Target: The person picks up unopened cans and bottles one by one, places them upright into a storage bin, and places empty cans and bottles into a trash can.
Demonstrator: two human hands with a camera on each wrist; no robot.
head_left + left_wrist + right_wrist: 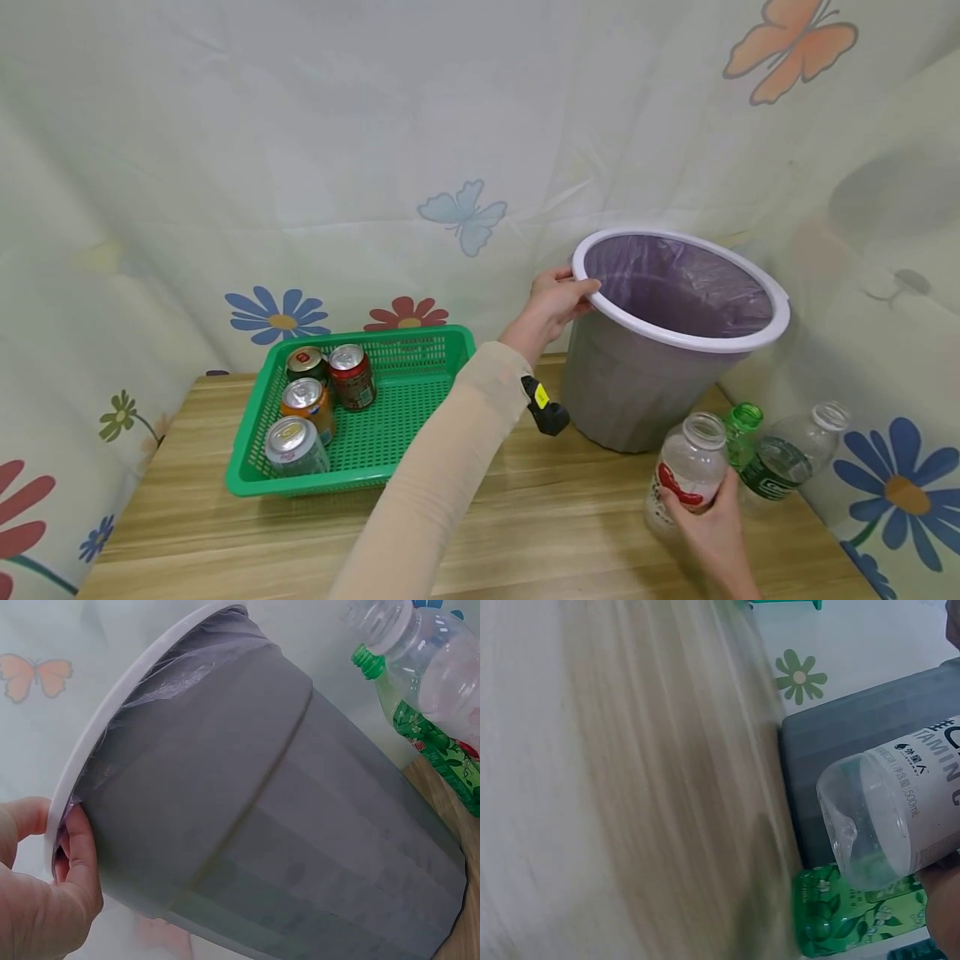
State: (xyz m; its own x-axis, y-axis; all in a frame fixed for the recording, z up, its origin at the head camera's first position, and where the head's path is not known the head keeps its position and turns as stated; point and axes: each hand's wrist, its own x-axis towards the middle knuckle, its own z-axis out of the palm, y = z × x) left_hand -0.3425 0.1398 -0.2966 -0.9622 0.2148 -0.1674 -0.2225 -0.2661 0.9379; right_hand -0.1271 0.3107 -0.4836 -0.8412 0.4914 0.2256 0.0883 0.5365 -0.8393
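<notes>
My left hand (557, 302) pinches the white rim of a grey trash can (637, 392), thumb on one side and fingers on the other. A thin purple plastic liner (682, 275) lines the can. In my right hand (708, 529) is a clear plastic bottle (686, 471), uncapped, with a white and red label. The right wrist view shows the bottle's base (862, 825) tilted in front of the can. Close behind stand a green bottle (742, 429) and a clear bottle with a dark green label (783, 458).
A green plastic basket (405, 400) sits at the left of the wooden table (540, 533), with several drink cans (352, 379) grouped at its left end. A curtain printed with flowers and butterflies (465, 217) hangs behind and at both sides.
</notes>
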